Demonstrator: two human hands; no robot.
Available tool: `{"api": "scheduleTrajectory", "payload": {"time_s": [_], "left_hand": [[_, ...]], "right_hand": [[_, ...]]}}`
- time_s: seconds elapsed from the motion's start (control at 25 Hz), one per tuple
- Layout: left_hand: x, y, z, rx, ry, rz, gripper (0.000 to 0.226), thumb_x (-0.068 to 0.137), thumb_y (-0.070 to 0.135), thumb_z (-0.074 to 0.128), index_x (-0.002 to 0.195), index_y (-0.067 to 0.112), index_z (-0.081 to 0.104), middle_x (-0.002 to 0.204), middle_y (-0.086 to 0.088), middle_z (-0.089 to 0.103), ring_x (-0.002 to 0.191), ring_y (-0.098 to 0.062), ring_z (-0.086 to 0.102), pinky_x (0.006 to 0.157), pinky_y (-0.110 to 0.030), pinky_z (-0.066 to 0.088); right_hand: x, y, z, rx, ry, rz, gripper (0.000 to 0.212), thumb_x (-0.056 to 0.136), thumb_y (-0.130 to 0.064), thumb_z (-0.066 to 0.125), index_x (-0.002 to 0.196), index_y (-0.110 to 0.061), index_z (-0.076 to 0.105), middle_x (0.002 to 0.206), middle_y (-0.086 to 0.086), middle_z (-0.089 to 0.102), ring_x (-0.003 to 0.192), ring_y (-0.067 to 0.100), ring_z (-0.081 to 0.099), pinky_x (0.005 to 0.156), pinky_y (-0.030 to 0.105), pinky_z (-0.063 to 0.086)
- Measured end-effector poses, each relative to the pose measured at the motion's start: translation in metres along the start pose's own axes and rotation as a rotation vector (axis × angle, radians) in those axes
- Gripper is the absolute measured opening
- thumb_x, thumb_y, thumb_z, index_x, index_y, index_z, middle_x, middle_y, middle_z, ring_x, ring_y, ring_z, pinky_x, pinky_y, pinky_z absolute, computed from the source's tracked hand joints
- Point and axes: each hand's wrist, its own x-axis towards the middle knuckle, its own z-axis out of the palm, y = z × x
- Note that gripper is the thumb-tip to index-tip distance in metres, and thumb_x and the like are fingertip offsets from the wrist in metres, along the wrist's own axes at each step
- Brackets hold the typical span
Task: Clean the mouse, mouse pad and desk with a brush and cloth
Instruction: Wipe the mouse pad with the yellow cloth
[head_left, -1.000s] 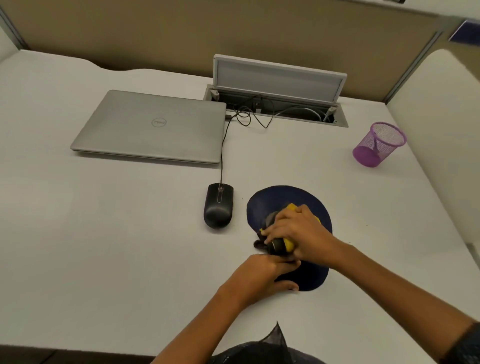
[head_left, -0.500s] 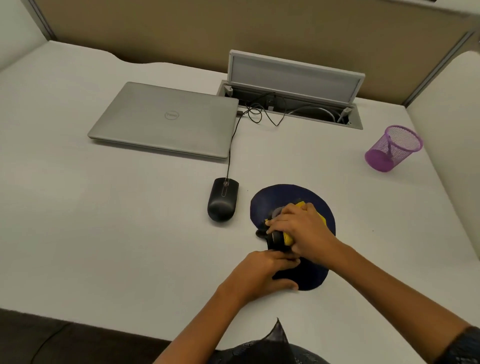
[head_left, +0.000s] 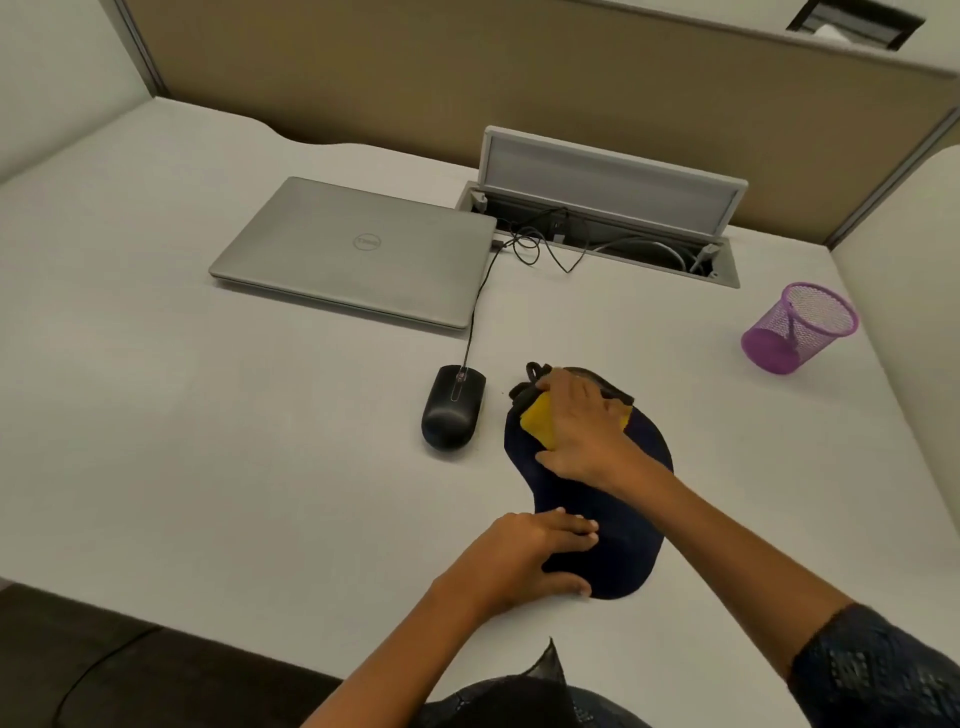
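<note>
A dark navy mouse pad (head_left: 618, 535) lies on the white desk (head_left: 208, 467). My right hand (head_left: 582, 426) presses a yellow and grey cloth (head_left: 537, 423) onto the pad's far end, fingers spread over it. My left hand (head_left: 524, 556) lies flat on the pad's near left edge and holds it down. A black wired mouse (head_left: 453, 406) sits on the desk just left of the pad, apart from both hands. No brush is in sight.
A closed silver laptop (head_left: 358, 249) lies behind the mouse, whose cable runs to its right side. An open cable hatch (head_left: 608, 228) sits at the back. A purple mesh cup (head_left: 795, 327) stands at the right. Partition walls border the desk.
My right hand has slid the cloth from the pad's middle to its far end. My left hand stays on the near edge. The camera has moved closer.
</note>
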Motion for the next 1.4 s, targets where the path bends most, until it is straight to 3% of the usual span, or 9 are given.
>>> {"api": "scheduleTrajectory", "payload": {"time_s": [0.08, 0.16, 0.4, 0.52, 0.64, 0.84, 1.08, 1.28, 1.4], "left_hand": [[0.0, 0.0, 0.001, 0.0, 0.013, 0.014, 0.052, 0.084, 0.04, 0.064, 0.13, 0.018, 0.054, 0.14, 0.007, 0.045, 0.131, -0.011, 0.037, 0.108, -0.034, 0.034], [-0.001, 0.0, 0.0, -0.013, 0.018, 0.006, 0.052, 0.084, 0.04, 0.064, 0.13, 0.018, 0.054, 0.14, 0.007, 0.045, 0.131, -0.01, 0.037, 0.108, -0.032, 0.033], [-0.002, 0.0, 0.001, -0.02, 0.02, 0.01, 0.05, 0.085, 0.038, 0.064, 0.13, 0.018, 0.054, 0.14, 0.007, 0.045, 0.131, -0.013, 0.037, 0.107, -0.035, 0.035], [-0.001, -0.001, 0.001, -0.018, 0.025, 0.003, 0.052, 0.084, 0.038, 0.064, 0.131, 0.018, 0.053, 0.141, 0.007, 0.044, 0.133, -0.011, 0.034, 0.109, -0.033, 0.032], [-0.001, 0.001, 0.003, -0.03, 0.029, -0.014, 0.053, 0.084, 0.037, 0.065, 0.131, 0.018, 0.052, 0.141, 0.008, 0.044, 0.134, -0.01, 0.032, 0.109, -0.033, 0.032], [-0.001, 0.0, 0.004, -0.055, 0.036, -0.035, 0.051, 0.083, 0.036, 0.066, 0.129, 0.019, 0.054, 0.14, 0.007, 0.045, 0.133, -0.012, 0.035, 0.108, -0.036, 0.034], [-0.002, 0.003, 0.004, -0.06, 0.027, -0.049, 0.053, 0.083, 0.035, 0.066, 0.131, 0.018, 0.052, 0.141, 0.008, 0.043, 0.134, -0.012, 0.032, 0.109, -0.035, 0.032], [-0.002, 0.0, 0.005, -0.068, 0.032, -0.038, 0.052, 0.082, 0.037, 0.067, 0.129, 0.019, 0.055, 0.139, 0.007, 0.047, 0.131, -0.012, 0.037, 0.107, -0.039, 0.035], [-0.001, 0.0, 0.004, -0.069, 0.034, -0.043, 0.052, 0.082, 0.036, 0.067, 0.13, 0.019, 0.054, 0.14, 0.006, 0.046, 0.132, -0.012, 0.037, 0.108, -0.038, 0.034]], "right_hand": [[-0.012, 0.021, 0.004, -0.062, 0.031, -0.146, 0.071, 0.075, -0.036, 0.069, 0.133, -0.032, 0.028, 0.152, -0.003, 0.022, 0.141, 0.023, 0.02, 0.105, 0.053, 0.028], [-0.016, 0.036, 0.005, -0.322, 0.157, -0.258, 0.064, 0.075, -0.047, 0.061, 0.131, -0.042, 0.032, 0.15, -0.002, 0.031, 0.137, 0.029, 0.03, 0.094, 0.056, 0.038], [-0.025, 0.038, 0.017, -0.527, 0.247, -0.549, 0.05, 0.06, -0.016, 0.075, 0.105, -0.033, 0.06, 0.115, 0.014, 0.059, 0.104, 0.041, 0.056, 0.072, 0.053, 0.05], [-0.021, 0.048, 0.006, -0.525, 0.278, -0.35, 0.04, 0.067, -0.013, 0.074, 0.103, -0.028, 0.063, 0.111, 0.016, 0.059, 0.097, 0.042, 0.055, 0.071, 0.051, 0.05], [0.01, 0.025, -0.004, -0.401, 0.183, -0.134, 0.044, 0.084, -0.016, 0.058, 0.124, -0.033, 0.053, 0.133, 0.014, 0.042, 0.115, 0.038, 0.043, 0.083, 0.046, 0.048], [-0.02, 0.014, -0.004, -0.423, -0.034, -0.473, 0.044, 0.081, -0.022, 0.061, 0.121, -0.037, 0.053, 0.128, 0.005, 0.042, 0.116, 0.029, 0.042, 0.08, 0.039, 0.042], [0.029, -0.01, -0.022, -0.511, -0.123, -0.198, 0.066, 0.072, -0.034, 0.073, 0.13, -0.026, 0.043, 0.126, 0.006, 0.045, 0.114, 0.028, 0.046, 0.075, 0.038, 0.042], [-0.008, 0.009, -0.04, -0.708, -0.313, -0.532, 0.041, 0.079, -0.026, 0.062, 0.119, -0.032, 0.055, 0.119, -0.001, 0.047, 0.107, 0.023, 0.046, 0.068, 0.033, 0.032], [0.023, 0.002, -0.051, -0.692, -0.292, -0.305, 0.034, 0.075, -0.032, 0.062, 0.108, -0.029, 0.062, 0.106, -0.001, 0.052, 0.088, 0.022, 0.051, 0.065, 0.032, 0.033]]}}
